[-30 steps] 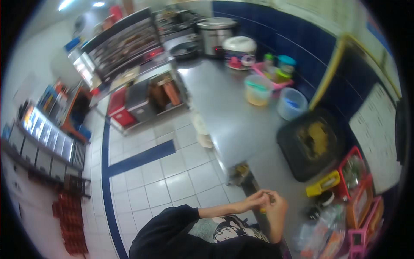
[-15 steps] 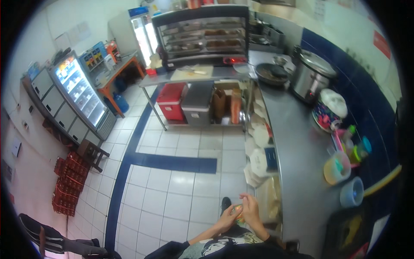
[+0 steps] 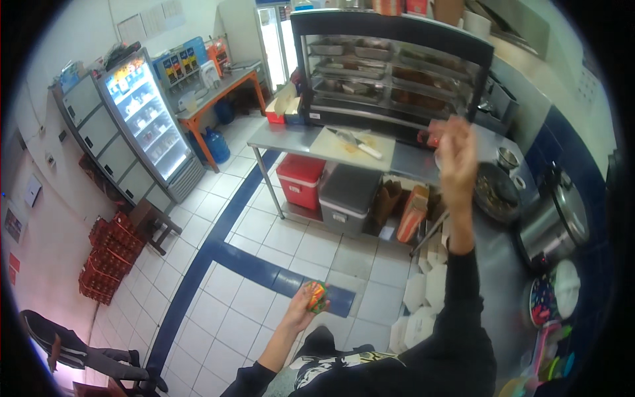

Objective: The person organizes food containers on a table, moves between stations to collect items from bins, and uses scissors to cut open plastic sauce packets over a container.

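L hand [image 3: 300,309] is gripping small multicol. item [image 3: 320,298]; R hand [image 3: 458,159] is hovering, fingers blurred, cannot tell if open.

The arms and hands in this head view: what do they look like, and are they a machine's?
They are a person's. The left hand and right hand show no gloves; the right is blurred. The left sleeve and right sleeve look plain black, leaving part of each forearm bare. No cables show.
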`<state>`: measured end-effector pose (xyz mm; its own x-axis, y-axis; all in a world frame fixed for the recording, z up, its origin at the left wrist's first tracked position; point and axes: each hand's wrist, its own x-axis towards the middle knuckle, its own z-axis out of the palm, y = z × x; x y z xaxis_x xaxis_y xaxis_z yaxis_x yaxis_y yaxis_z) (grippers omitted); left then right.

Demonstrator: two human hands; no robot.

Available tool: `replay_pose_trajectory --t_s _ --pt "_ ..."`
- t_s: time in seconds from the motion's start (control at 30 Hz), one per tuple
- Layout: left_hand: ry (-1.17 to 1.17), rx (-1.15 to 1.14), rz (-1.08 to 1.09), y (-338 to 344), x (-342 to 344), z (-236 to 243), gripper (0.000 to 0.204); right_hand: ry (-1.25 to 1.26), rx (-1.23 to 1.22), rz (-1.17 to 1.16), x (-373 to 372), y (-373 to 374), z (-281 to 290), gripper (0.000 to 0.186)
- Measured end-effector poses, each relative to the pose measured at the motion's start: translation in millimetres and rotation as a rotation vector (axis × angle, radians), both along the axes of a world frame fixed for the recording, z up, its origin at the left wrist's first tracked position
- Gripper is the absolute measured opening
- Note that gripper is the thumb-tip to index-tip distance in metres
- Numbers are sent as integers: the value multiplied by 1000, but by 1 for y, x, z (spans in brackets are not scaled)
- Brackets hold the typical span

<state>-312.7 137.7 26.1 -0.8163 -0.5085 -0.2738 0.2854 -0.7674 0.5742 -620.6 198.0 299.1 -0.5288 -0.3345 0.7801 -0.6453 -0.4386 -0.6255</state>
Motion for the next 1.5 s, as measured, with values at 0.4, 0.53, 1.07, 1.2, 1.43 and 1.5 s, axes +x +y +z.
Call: replay_pose_trajectory --t_s 0.4,0.53,1.07,1.2,1.43,1.5 --pt "85 -713 -26 -362 -277 172 28 755 115 -833 -269 -308 291 30" --pt "230 -1538 93 -438 -411 276 34 807 254 -848 -368 -378 327 33" --pt "133 -2459 -60 -516 -683 586 20 828 686 -767 -512 -489 372 29" --pt "-64 -2295 -381 -514 -686 589 26 1076 825 -796 -523 -483 372 25" --pt "-216 -2483 -550 -521 -684 593 30 1372 618 -968 -568 -499 406 16" --pt "-213 -2731 -251 -509 -670 592 29 1166 335 -1390 -595 -497 431 14"
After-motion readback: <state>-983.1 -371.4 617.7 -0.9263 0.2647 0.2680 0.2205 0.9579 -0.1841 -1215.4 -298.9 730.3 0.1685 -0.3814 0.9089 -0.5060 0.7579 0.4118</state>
